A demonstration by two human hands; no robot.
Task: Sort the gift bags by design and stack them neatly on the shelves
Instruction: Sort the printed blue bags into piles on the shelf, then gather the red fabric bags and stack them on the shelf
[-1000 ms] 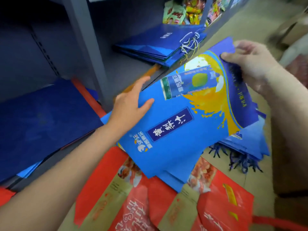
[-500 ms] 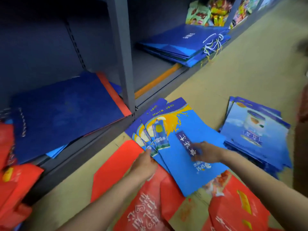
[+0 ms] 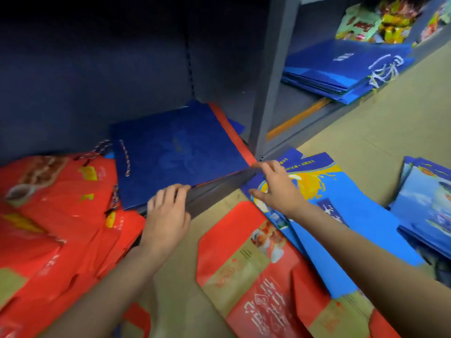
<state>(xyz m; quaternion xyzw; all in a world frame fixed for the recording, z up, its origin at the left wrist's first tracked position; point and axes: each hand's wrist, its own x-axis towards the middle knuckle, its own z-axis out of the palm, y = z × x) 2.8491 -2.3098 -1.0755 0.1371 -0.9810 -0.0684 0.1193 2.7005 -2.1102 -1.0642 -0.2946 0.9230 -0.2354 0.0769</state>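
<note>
A dark blue gift bag (image 3: 175, 152) lies flat on the bottom shelf, on top of a red bag whose edge (image 3: 229, 132) shows along its right side. My left hand (image 3: 168, 213) is at the bag's front edge, fingertips touching it at the shelf lip. My right hand (image 3: 275, 189) reaches over the bright blue bags with a yellow splash (image 3: 346, 215) on the floor; its straight index finger touches the dark blue bag's front right corner. Neither hand holds anything.
Red bags (image 3: 56, 211) are heaped at the left of the shelf. Red-and-gold bags (image 3: 256, 269) lie on the floor near me, and a light blue stack (image 3: 424, 203) lies at the right. Past the grey upright (image 3: 271, 76) is another blue stack (image 3: 341, 67), with snack packets (image 3: 380, 23) behind.
My hands let go of the yellow-splash bag, now lying on the floor pile. Both hands moved up and left to the dark blue bag on the shelf, and my view turned left.
</note>
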